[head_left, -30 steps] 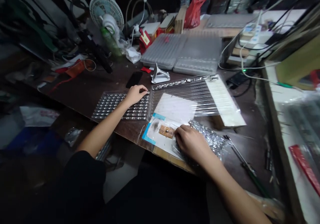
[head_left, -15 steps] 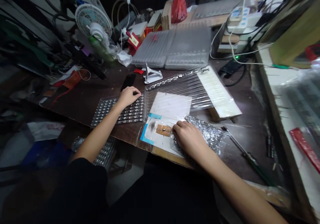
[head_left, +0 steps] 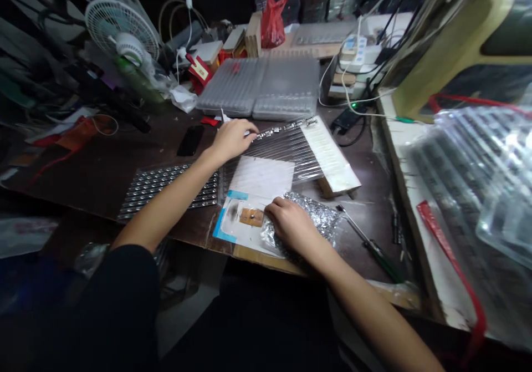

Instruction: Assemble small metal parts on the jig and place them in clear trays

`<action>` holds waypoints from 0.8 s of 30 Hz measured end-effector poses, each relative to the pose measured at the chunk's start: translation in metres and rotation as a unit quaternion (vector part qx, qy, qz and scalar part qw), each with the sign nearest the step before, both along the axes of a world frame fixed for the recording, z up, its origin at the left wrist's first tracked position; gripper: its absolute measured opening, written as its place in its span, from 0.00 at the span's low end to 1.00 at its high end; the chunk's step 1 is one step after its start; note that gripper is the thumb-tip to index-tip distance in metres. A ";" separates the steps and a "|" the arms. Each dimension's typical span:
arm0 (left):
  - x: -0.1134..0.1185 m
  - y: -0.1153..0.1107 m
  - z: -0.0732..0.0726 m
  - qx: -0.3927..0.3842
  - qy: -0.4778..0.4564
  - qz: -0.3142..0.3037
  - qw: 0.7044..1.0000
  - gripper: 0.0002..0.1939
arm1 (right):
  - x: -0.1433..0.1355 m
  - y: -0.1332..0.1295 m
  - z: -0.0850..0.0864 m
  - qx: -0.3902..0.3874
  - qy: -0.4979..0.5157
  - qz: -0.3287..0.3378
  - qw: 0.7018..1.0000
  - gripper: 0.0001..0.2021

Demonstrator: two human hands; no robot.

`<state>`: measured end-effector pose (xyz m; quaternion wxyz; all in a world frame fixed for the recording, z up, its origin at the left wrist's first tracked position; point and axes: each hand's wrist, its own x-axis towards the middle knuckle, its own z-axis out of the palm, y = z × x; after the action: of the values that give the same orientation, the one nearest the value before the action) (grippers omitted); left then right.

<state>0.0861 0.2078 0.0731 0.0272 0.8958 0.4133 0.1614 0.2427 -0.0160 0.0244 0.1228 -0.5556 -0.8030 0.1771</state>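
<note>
My left hand [head_left: 233,139] hovers at the left end of a clear ribbed plastic tray [head_left: 299,158], its fingers bent and slightly apart. Small metal parts [head_left: 275,131] lie in a row along the tray's far edge, close to those fingertips. My right hand [head_left: 291,222] rests on a clear bag of small shiny metal pieces [head_left: 322,217]. Its fingers are curled together beside a small brown block [head_left: 251,217]; whatever they pinch is hidden. The block sits on a white board [head_left: 266,175] with blue tape. Under my left forearm, a second tray [head_left: 145,186] holds rows of metal parts.
A black phone [head_left: 190,141] lies left of my left hand. Stacked clear trays [head_left: 286,83] stand at the back, near a fan [head_left: 122,34]. A green-handled screwdriver [head_left: 380,258] lies right of the bag. A white-topped block [head_left: 330,156] props up the ribbed tray.
My left hand has moved from the filled tray on the left, rightward and away from me, to the ribbed tray. My right hand stays at the bag. The view has turned right.
</note>
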 end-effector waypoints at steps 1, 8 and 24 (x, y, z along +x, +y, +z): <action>0.024 0.002 -0.003 -0.002 -0.023 -0.023 0.999 0.12 | 0.001 0.000 0.000 0.003 0.013 -0.001 1.000 0.11; 0.142 0.012 -0.020 0.039 -0.046 -0.096 0.993 0.12 | 0.009 0.003 0.003 0.019 0.072 -0.018 0.997 0.10; -0.047 -0.166 -0.021 -0.153 -0.268 0.008 0.951 0.08 | 0.006 0.005 -0.001 0.027 0.235 -0.055 0.970 0.11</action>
<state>0.0391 0.0423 0.0517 0.2722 0.8015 0.4173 0.3307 0.2490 -0.0108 0.0232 0.3322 -0.5380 -0.7245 0.2743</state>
